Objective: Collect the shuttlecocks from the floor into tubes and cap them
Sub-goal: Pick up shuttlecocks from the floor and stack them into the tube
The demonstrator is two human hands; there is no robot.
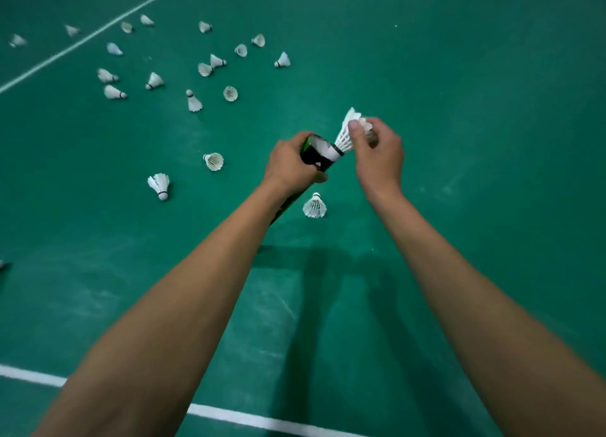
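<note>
— How much open room was there?
— Plenty to the right, where the green floor (pixel 475 115) lay bare. White court lines (pixel 262 421) crossed the far left and the near edge. Loose shuttlecocks (pixel 154 81) were scattered to the left, and a standing shuttlecock (pixel 314 207) sat just beside the tube (pixel 316 156).
— And the held shuttlecock (pixel 345 136)?
— White feathers, black band at the cork. The right hand (pixel 377 156) pinched its skirt, cork end at the tube's mouth.
— The tube itself?
— Dark with green markings, uncapped, gripped near its mouth by the left hand (pixel 290 166). Something white showed inside; I couldn't tell what.
</note>
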